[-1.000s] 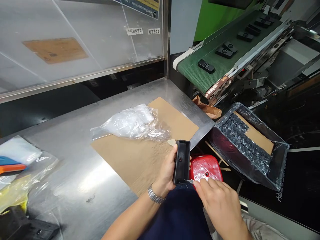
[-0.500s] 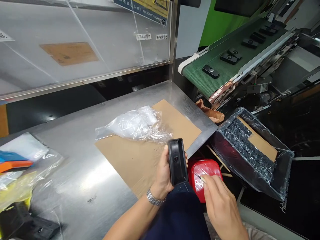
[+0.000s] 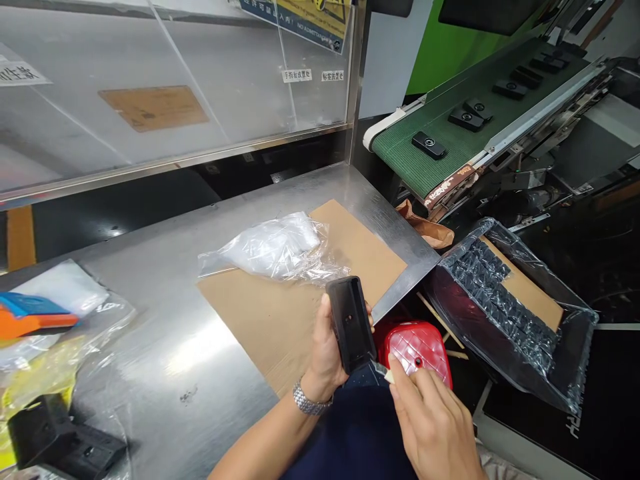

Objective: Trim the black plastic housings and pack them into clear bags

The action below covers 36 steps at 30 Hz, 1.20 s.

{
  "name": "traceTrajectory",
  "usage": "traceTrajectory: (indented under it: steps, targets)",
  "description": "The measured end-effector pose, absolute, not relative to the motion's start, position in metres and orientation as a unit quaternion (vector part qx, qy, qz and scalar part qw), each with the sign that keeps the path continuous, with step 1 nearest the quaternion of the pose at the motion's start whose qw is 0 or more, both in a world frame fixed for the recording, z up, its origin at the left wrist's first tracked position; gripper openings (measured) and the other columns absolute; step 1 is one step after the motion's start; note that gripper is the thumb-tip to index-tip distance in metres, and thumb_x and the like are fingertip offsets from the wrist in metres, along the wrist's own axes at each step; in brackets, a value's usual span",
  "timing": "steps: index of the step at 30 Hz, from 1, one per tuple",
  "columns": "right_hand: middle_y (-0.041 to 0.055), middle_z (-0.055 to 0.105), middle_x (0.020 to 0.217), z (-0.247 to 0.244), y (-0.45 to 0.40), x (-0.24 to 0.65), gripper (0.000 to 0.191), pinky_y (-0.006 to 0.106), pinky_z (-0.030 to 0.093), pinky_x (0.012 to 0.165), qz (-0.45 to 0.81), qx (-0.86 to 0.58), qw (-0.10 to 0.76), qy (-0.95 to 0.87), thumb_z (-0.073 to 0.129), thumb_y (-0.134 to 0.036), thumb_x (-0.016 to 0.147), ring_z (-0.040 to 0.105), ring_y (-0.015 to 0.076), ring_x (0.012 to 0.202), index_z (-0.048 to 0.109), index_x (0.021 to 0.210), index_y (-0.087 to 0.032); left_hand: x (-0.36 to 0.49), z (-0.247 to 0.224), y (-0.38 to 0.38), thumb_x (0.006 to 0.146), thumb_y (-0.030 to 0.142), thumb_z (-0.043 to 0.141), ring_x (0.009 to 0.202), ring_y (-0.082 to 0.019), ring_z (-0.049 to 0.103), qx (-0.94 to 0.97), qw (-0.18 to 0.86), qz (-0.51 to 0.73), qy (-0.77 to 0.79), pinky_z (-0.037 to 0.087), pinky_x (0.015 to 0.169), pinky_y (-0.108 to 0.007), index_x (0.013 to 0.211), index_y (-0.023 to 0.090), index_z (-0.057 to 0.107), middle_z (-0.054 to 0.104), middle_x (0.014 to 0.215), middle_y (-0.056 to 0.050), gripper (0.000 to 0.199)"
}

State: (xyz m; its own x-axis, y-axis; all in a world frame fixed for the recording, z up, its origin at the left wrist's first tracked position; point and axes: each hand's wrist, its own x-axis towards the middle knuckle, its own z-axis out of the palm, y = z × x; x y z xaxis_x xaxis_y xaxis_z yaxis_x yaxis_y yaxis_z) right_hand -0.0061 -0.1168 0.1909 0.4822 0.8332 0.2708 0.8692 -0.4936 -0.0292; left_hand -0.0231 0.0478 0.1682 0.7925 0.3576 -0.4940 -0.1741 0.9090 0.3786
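My left hand (image 3: 321, 353), with a metal watch at the wrist, is wrapped around a black plastic case (image 3: 351, 323). The case is long and hollow, its open side facing up toward me. In my right hand (image 3: 433, 413) a small knife-like tool (image 3: 389, 377) is pinched, with a pale handle and a thin blade. Its tip is close to the lower right edge of the case; whether it touches I cannot tell. Behind the case, a clear plastic bag with white contents (image 3: 280, 247) rests on a cardboard sheet (image 3: 250, 320).
The cardboard covers part of a metal table (image 3: 200, 400). Black parts (image 3: 60, 440) and a blue-and-orange object (image 3: 35, 317) sit at left. A red stool (image 3: 417, 347) stands below the table's edge. At right are a plastic-lined crate (image 3: 575, 333) and a green conveyor (image 3: 400, 153) carrying several black cases.
My right hand has moved left, bringing the tool to the lower edge of the case. The case has tilted slightly in my left hand. The whole view has shifted a little.
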Motion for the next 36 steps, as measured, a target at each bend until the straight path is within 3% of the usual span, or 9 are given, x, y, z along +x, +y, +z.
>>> traceTrajectory:
  steps: [13, 27, 32, 36]
  targets:
    - [0.0027, 0.052, 0.061, 0.192, -0.116, -0.006, 0.033, 0.028, 0.033, 0.056, -0.121, -0.859, 0.072, -0.492, 0.032, -0.021, 0.094, 0.052, 0.0139, 0.057, 0.061, 0.107, -0.015, -0.024, 0.170, 0.046, 0.074, 0.057, 0.052, 0.054, -0.014, 0.059, 0.180, 0.921, 0.165, 0.303, 0.050, 0.053, -0.024, 0.082, 0.011, 0.063, 0.064, 0.067, -0.005, 0.048]
    - [0.0031, 0.049, 0.063, 0.190, -0.117, -0.001, 0.033, 0.032, 0.034, 0.062, -0.145, -0.857, 0.048, -0.493, 0.040, -0.016, 0.091, 0.047, 0.0171, 0.061, 0.058, 0.117, -0.018, -0.022, 0.173, 0.050, 0.079, 0.053, 0.051, 0.046, -0.012, 0.057, 0.198, 0.885, 0.119, 0.404, 0.047, 0.043, -0.021, 0.082, 0.012, 0.057, 0.063, 0.062, -0.005, 0.042]
    - [0.0049, 0.055, 0.069, 0.185, -0.117, 0.007, 0.032, 0.030, 0.041, 0.063, -0.097, -0.859, 0.130, -0.485, 0.040, -0.020, 0.092, 0.053, 0.0171, 0.065, 0.056, 0.120, -0.016, -0.023, 0.172, 0.053, 0.083, 0.051, 0.045, 0.045, -0.012, 0.058, 0.147, 0.891, 0.075, 0.424, 0.048, 0.042, -0.021, 0.082, 0.012, 0.056, 0.063, 0.061, -0.005, 0.040]
    - [0.0076, 0.062, 0.090, 0.173, -0.110, 0.007, 0.032, 0.026, 0.048, 0.072, 0.062, -0.852, 0.290, -0.431, 0.037, -0.023, 0.093, 0.059, 0.0168, 0.084, 0.053, 0.120, -0.017, -0.026, 0.167, 0.054, 0.085, 0.050, 0.042, 0.045, -0.012, 0.057, 0.109, 0.911, 0.060, 0.394, 0.048, 0.043, -0.022, 0.076, 0.011, 0.057, 0.062, 0.060, -0.006, 0.042]
